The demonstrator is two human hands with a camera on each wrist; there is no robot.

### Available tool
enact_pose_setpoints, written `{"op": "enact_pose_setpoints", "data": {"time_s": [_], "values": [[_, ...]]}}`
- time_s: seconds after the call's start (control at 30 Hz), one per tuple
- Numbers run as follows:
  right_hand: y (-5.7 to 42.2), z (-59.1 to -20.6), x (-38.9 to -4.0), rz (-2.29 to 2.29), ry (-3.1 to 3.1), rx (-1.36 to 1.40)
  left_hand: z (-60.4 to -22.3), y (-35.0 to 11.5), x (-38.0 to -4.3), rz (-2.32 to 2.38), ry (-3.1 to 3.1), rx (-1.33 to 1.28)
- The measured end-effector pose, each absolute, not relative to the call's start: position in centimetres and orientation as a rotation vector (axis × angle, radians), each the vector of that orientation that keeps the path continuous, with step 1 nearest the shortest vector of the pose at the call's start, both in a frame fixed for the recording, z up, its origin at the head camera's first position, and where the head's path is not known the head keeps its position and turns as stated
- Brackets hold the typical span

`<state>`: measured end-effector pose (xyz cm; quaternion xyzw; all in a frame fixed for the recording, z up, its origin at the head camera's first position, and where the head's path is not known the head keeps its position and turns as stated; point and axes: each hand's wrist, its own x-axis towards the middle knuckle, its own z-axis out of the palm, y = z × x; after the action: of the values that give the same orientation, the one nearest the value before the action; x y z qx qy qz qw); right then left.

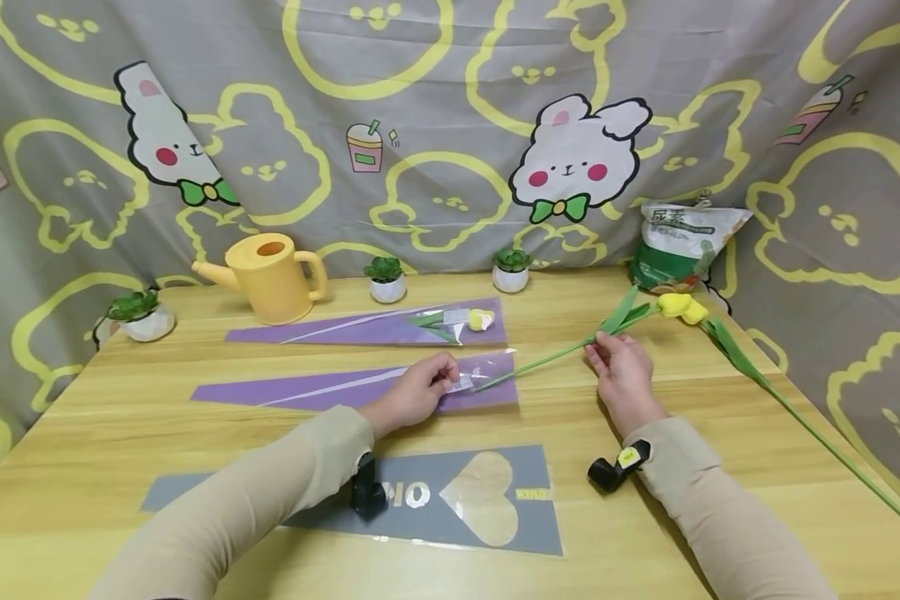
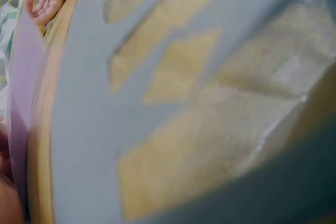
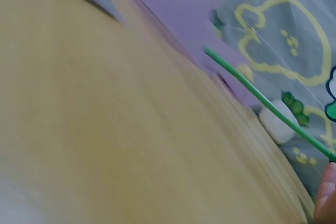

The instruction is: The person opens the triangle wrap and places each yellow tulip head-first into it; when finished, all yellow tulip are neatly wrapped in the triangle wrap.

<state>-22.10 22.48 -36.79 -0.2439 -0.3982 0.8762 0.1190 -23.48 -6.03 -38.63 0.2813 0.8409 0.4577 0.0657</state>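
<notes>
Grey flat plastic sleeve (image 1: 431, 468) nearest. Right hand (image 1: 626, 375) pinches yellow, green-stemmed artificial tulip (image 1: 619, 314): likely light, springy; hold mid-stem. Left hand (image 1: 416, 390) pinches purple film sleeve (image 1: 352, 394), probably slippery.

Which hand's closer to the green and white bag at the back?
Right. The right hand holds a green stem in front of the bag; the left hand is farther left, at the nearer purple wrapper.
</notes>
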Motion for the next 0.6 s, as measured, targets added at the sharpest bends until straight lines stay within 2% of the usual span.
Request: {"op": "enact_pose_setpoints", "data": {"time_s": [0.6], "values": [[17.9, -37.1, -21.2, 2.64, -1.416, -0.584, -38.4, -4.2, -23.3, 1.424, 2.67, 0.844]]}}
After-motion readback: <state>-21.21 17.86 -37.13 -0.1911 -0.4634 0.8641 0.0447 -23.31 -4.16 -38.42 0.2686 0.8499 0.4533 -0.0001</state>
